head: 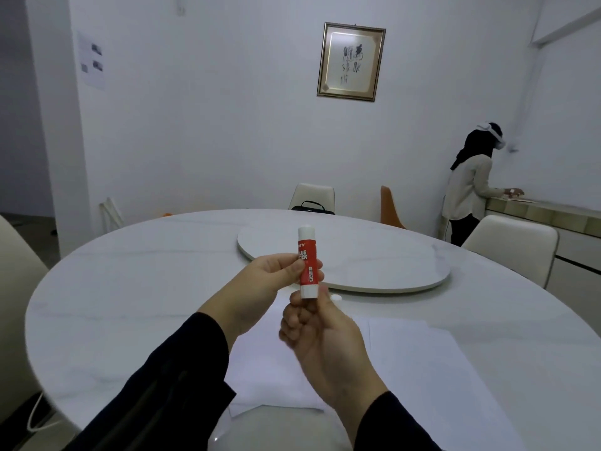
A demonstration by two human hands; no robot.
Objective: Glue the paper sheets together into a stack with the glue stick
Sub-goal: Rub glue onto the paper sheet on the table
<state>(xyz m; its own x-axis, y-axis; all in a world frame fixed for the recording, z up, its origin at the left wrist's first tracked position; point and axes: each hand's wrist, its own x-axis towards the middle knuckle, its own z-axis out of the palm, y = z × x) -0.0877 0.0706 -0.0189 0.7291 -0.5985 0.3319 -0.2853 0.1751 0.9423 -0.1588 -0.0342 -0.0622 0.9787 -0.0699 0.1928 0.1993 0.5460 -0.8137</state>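
I hold a red and white glue stick (307, 262) upright above the table. My left hand (270, 275) grips its red body from the left. My right hand (325, 340) pinches its white bottom end from below. A small white cap (336, 298) lies on the table just right of my right hand. White paper sheets (409, 366) lie flat on the table under and to the right of my hands, partly hidden by my arms.
The round white marble table (130, 288) has a raised turntable (374, 255) at its middle. Cream chairs (514, 245) and an orange chair (390, 206) stand around it. A person (471, 183) stands at a counter at the far right.
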